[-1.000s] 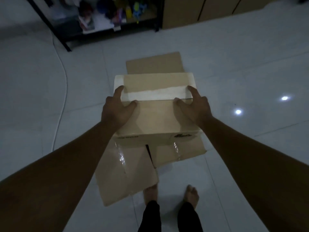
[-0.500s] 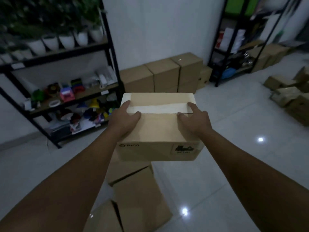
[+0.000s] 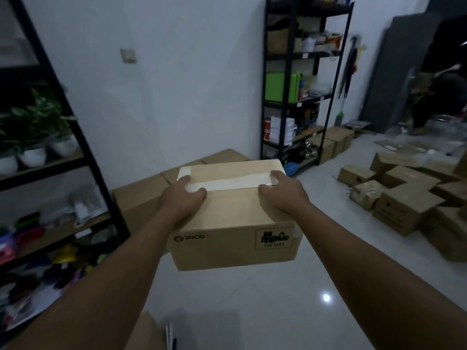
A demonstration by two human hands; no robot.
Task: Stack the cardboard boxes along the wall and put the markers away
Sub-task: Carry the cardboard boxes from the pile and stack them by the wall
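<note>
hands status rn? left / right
Left hand: grips the box, left side.
Right hand: grips the same box, right side.

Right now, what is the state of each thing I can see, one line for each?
box: taped shut, held in the air by both hands
left hand: grips the box's left side, thumb on top
right hand: grips the box's right side, thumb on top
wall boxes: closed, in a row along the wall
floor boxes: scattered at right, some with open flaps
</note>
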